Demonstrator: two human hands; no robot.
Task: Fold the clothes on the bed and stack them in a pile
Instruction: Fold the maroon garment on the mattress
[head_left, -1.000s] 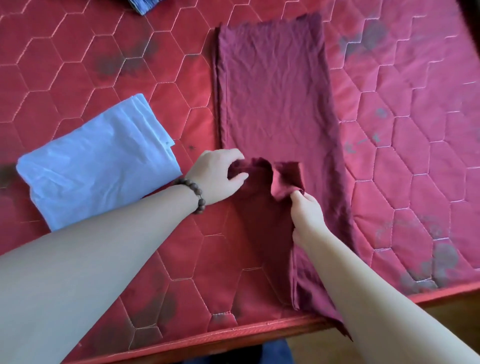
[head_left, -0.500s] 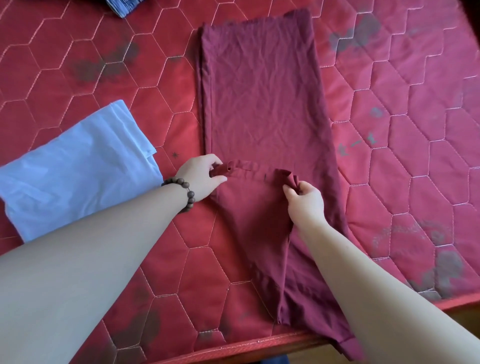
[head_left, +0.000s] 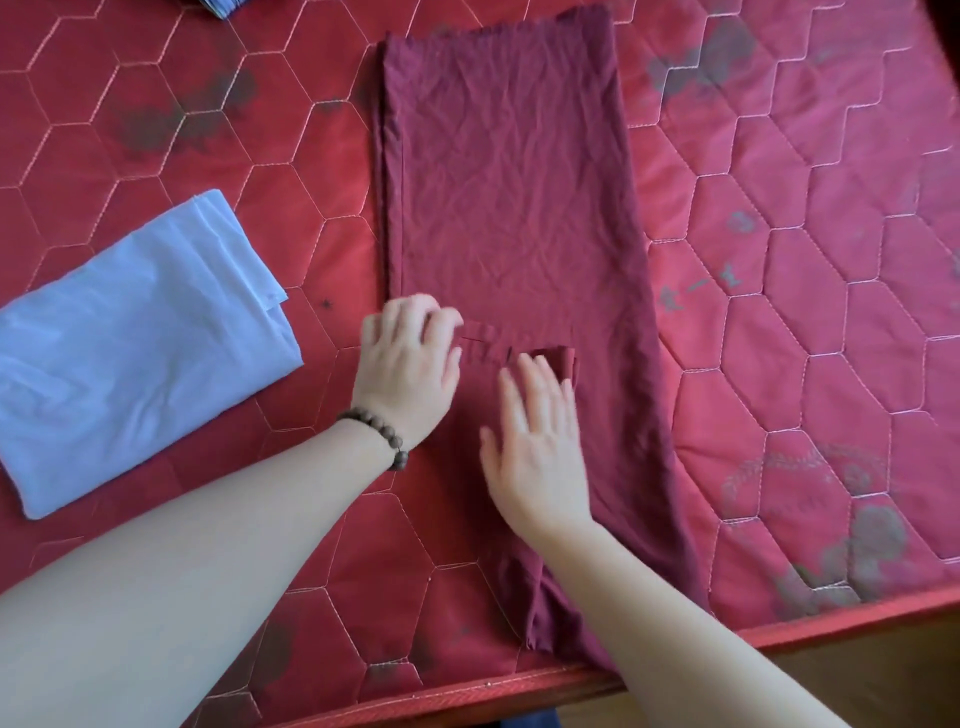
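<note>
Maroon cloth (head_left: 509, 208) runs in a long strip from the bed's (head_left: 779, 364) near edge away across the quilt, its near end hanging just over that edge. Both hands lie flat on it, fingers spread, gripping nothing — the right hand (head_left: 540, 436) nearer, the left hand (head_left: 410, 364) beside it at the strip's left edge, by a small fold. Further left, apart, sits a folded white cloth (head_left: 130, 358); bare quilt lies to the right.

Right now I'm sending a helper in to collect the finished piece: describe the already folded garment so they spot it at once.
On the red quilted mattress, look left of the long maroon garment being smoothed. The folded garment lies flat near the left edge, the only pale lavender-white thing there.
</note>
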